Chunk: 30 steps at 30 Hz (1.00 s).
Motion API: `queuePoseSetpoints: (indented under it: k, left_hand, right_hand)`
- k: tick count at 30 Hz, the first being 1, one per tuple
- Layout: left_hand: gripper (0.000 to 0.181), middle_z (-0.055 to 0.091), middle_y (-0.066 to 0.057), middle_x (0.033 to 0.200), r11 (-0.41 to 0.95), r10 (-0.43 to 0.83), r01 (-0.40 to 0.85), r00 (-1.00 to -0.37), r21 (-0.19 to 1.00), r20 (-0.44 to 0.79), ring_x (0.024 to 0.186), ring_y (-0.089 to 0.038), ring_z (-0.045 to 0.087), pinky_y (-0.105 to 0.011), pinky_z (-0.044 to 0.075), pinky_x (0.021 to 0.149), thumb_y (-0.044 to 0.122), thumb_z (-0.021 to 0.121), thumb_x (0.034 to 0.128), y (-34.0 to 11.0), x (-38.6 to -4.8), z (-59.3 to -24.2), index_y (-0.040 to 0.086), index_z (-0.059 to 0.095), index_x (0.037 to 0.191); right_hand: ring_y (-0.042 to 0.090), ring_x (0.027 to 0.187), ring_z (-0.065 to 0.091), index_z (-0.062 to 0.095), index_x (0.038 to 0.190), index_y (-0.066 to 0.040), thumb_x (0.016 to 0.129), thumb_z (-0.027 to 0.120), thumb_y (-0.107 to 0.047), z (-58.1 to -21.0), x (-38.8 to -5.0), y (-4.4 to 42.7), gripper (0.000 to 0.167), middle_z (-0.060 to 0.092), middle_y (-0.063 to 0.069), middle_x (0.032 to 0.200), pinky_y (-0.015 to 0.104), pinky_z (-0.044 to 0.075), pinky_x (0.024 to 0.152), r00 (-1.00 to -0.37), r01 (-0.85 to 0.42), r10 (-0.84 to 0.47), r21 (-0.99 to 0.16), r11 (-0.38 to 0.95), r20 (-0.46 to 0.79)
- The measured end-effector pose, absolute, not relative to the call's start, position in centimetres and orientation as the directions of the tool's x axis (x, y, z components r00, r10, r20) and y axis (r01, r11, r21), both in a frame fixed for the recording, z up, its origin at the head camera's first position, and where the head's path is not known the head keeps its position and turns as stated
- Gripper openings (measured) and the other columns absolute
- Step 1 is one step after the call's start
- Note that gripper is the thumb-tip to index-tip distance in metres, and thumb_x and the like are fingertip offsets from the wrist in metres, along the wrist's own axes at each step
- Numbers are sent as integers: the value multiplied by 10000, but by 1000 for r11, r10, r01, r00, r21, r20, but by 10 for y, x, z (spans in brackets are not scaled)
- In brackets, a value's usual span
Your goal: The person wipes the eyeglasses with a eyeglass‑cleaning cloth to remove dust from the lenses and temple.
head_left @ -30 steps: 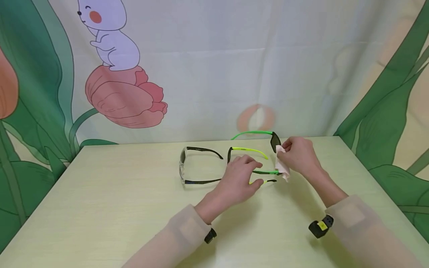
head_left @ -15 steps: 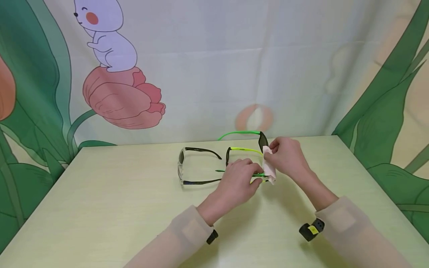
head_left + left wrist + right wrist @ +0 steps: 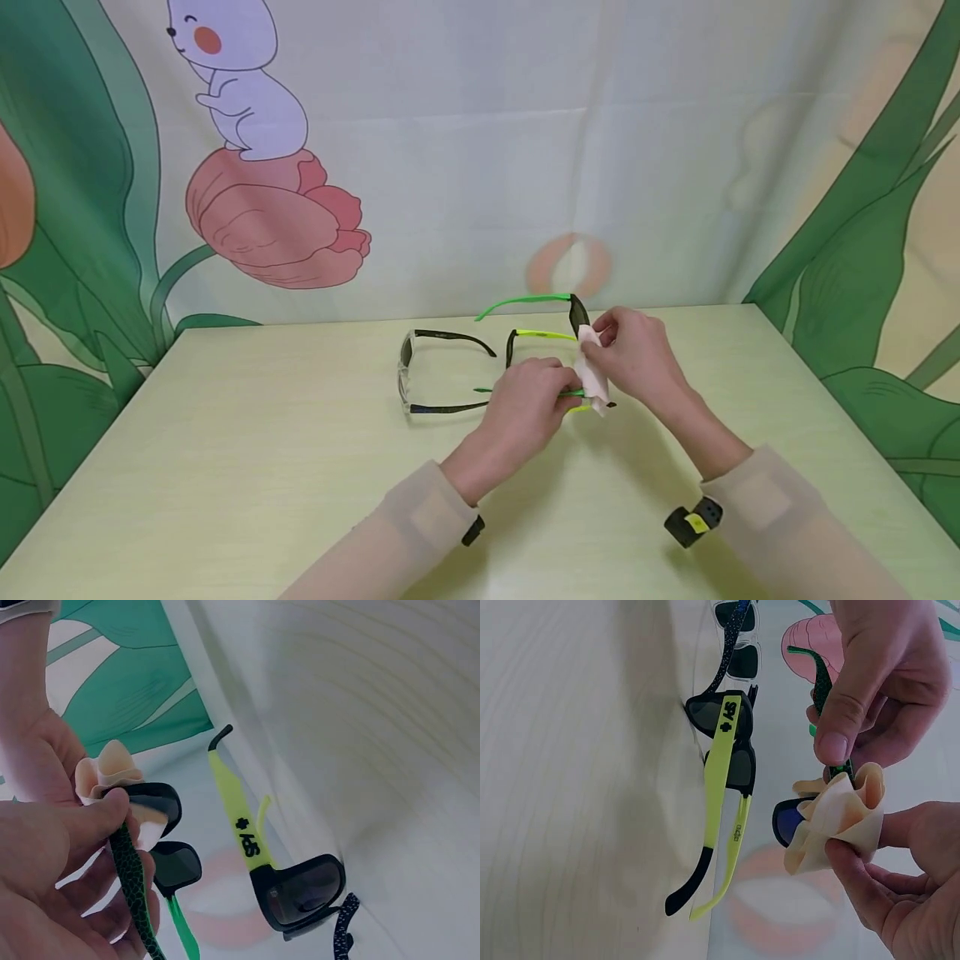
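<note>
Green-armed sunglasses (image 3: pixel 532 298) with dark lenses are held up above the table. My left hand (image 3: pixel 525 404) pinches their near arm, green with a black cracked pattern in the left wrist view, between thumb and fingers. With my right hand (image 3: pixel 637 350) I hold a pale pink cloth (image 3: pixel 840 825), folded around one lens and partly hiding it. The other lens (image 3: pixel 178 866) shows uncovered in the left wrist view. Just below the hands, yellow-armed sunglasses (image 3: pixel 720 772) stand on the table, arms unfolded, partly hidden by my left hand in the head view.
Clear-framed sunglasses with dark arms (image 3: pixel 450 409) stand unfolded to the left of the yellow pair. The pale wooden table (image 3: pixel 262 467) ends at a printed curtain (image 3: pixel 450 183) behind. Each wrist wears a black strap device (image 3: pixel 693 522).
My right hand has moved left with the cloth and the green-armed sunglasses. My left thumb and fingers, spread apart earlier, have come together on the near green arm.
</note>
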<state>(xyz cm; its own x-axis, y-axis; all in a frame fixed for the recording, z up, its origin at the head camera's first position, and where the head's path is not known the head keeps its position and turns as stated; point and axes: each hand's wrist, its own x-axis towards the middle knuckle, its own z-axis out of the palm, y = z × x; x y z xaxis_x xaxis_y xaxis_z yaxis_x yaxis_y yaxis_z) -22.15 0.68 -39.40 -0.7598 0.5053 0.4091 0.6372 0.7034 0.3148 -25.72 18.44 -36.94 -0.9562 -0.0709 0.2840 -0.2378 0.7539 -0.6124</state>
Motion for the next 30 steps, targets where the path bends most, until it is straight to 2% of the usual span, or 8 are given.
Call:
queuePoseSetpoints:
  k: [3,12,16,23,30]
  left_hand:
    - [111,686,37,840,695,492,641,-754,325,436,792,-146,659,-257,531,680,159,838,871,3,-222,-395,145,815,979]
    - [106,693,11,957,638,422,613,-785,466,453,894,-157,668,-273,544,777,144,786,927,-6,-226,-395,104,769,1023]
    - [90,676,3,947,611,412,621,-779,491,472,871,-153,658,-272,541,773,129,780,930,-9,-228,-395,98,747,1008]
    - [103,687,-12,967,574,401,641,-762,509,507,862,-150,662,-266,544,766,125,775,931,-15,-229,-394,88,741,1020]
    - [126,694,-13,955,547,371,649,-754,529,542,809,-144,635,-261,525,702,101,755,942,-24,-229,-390,76,702,1053]
  right_hand:
    - [265,817,657,690,1029,36,919,705,-145,-369,-257,183,212,710,115,887,362,529,693,-948,-265,-80,-621,737,309]
    - [266,861,695,671,1102,18,944,708,-119,-364,-253,183,212,723,132,952,350,550,722,-931,-315,-64,-701,640,360]
    - [260,872,687,674,1115,1,960,704,-124,-361,-252,185,201,718,123,972,322,545,709,-913,-348,-47,-712,610,405]
    - [218,930,648,666,1152,-2,1003,654,-118,-355,-251,192,189,684,119,1019,192,538,743,-889,-405,-41,-741,536,456]
    - [214,954,647,659,1186,-11,994,687,-109,-352,-249,199,217,687,112,1077,190,547,761,-892,-425,-87,-760,492,443]
